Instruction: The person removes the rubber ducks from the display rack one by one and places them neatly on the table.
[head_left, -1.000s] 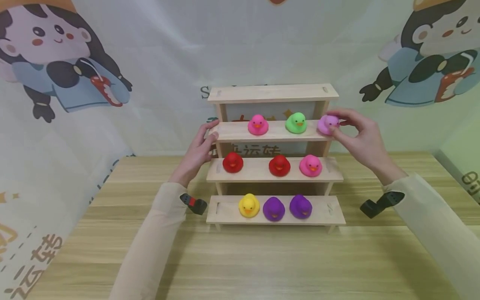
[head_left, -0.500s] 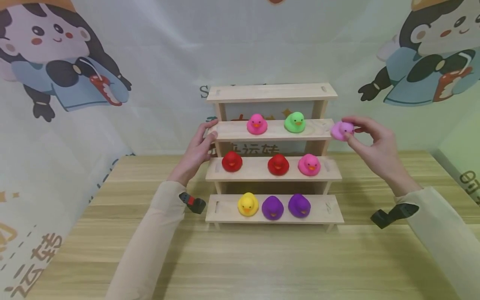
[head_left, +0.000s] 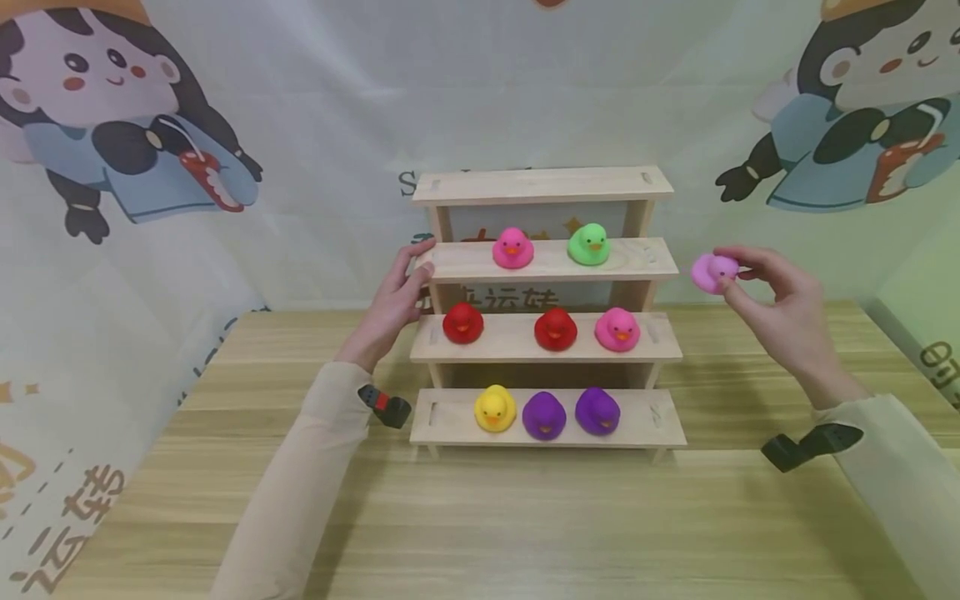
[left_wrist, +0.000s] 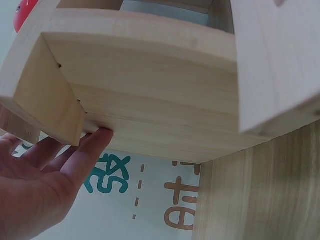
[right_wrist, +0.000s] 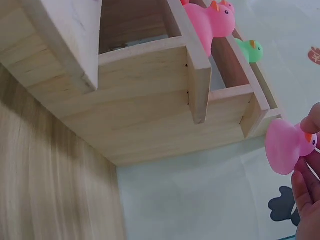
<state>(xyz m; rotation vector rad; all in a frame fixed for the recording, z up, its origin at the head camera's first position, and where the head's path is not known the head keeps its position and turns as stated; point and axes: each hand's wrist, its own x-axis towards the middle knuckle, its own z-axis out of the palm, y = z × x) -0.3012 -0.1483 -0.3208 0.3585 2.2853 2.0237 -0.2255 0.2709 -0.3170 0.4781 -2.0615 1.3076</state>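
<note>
My right hand (head_left: 791,321) pinches a light purple rubber duck (head_left: 708,273) between thumb and fingers. It holds the duck in the air, just off the right end of the stepped wooden shelf (head_left: 480,268). In the right wrist view the same rubber duck (right_wrist: 283,146) looks pink and is apart from the wood. At the shelf's left end, my left hand (head_left: 392,304) grips the second tier from the top. The left wrist view has its fingers (left_wrist: 92,150) reaching behind the end panel. On that tier sit a pink duck (head_left: 513,250) and a green duck (head_left: 589,246).
Two red ducks, one at the left (head_left: 462,323), and a pink duck (head_left: 617,330) occupy the third tier. Along the lowest tier stand a yellow duck (head_left: 495,409) and two dark purple ducks. A printed cloth (head_left: 322,125) hangs behind the wooden table (head_left: 525,517).
My right hand has lifted the light purple duck off the second tier's right end and carried it right and slightly down. The left hand keeps its hold on the shelf.
</note>
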